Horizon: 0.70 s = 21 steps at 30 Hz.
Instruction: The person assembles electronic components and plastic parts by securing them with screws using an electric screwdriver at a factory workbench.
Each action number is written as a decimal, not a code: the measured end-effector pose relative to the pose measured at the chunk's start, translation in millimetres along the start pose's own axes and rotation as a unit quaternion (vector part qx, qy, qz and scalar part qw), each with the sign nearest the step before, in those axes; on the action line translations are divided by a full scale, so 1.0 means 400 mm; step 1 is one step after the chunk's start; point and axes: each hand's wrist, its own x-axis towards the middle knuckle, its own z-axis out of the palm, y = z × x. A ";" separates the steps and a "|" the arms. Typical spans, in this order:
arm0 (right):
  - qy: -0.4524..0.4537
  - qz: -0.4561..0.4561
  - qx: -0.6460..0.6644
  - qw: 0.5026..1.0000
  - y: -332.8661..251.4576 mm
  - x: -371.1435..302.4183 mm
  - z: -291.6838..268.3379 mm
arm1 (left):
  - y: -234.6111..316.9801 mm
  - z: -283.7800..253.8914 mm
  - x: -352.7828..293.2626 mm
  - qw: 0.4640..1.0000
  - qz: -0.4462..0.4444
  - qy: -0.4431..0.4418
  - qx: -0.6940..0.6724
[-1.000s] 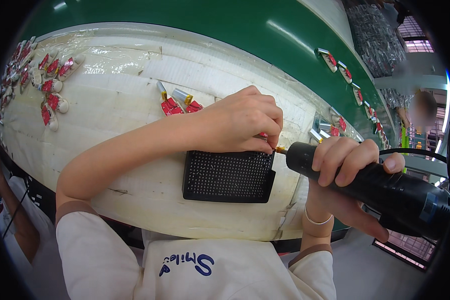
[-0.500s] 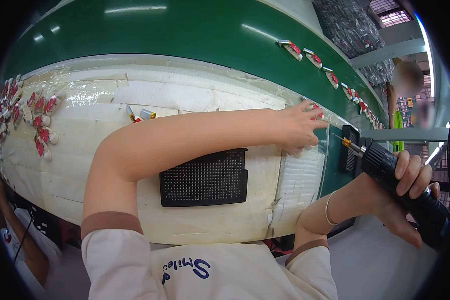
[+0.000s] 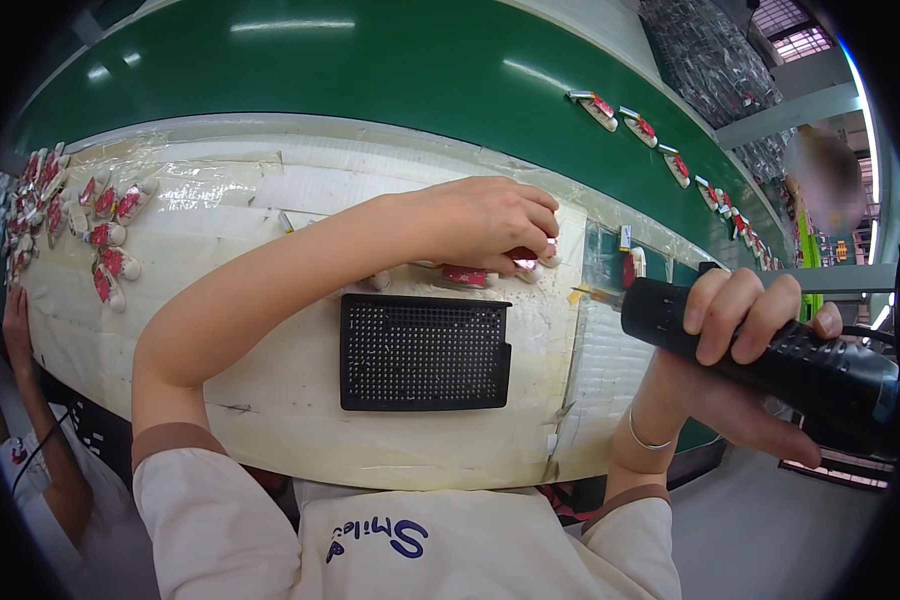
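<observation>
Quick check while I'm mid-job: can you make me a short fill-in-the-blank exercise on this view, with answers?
1. The right hand holds a power screwdriver whose body is coloured ____.
2. The left hand is at small parts coloured white and ____.
3. Of the two hands, the one nearer the tray is the ____ one.
4. The long surface beyond the white work area is coloured ____.

Missing words: black; red; left; green.

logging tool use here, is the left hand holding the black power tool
No, the right hand has its fingers wrapped around the black power tool.
</observation>
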 end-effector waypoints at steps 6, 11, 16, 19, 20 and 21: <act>-0.010 0.038 0.045 0.998 0.093 -0.014 0.045 | 0.040 -0.060 -0.118 0.995 -0.096 0.009 0.021; -0.047 0.017 0.044 0.998 0.185 -0.025 0.050 | 0.053 -0.045 -0.131 0.990 -0.120 0.068 0.011; -0.022 0.029 0.023 0.999 0.217 -0.034 0.047 | 0.043 -0.033 -0.133 0.989 -0.124 0.085 -0.004; -0.010 0.037 0.023 0.999 0.219 -0.035 0.043 | 0.042 -0.027 -0.130 0.988 -0.123 0.093 -0.003; -0.011 0.038 0.023 0.999 0.220 -0.035 0.041 | 0.042 -0.026 -0.128 0.988 -0.123 0.093 -0.001; -0.012 0.040 0.024 0.999 0.222 -0.036 0.041 | 0.042 -0.026 -0.129 0.988 -0.124 0.093 -0.001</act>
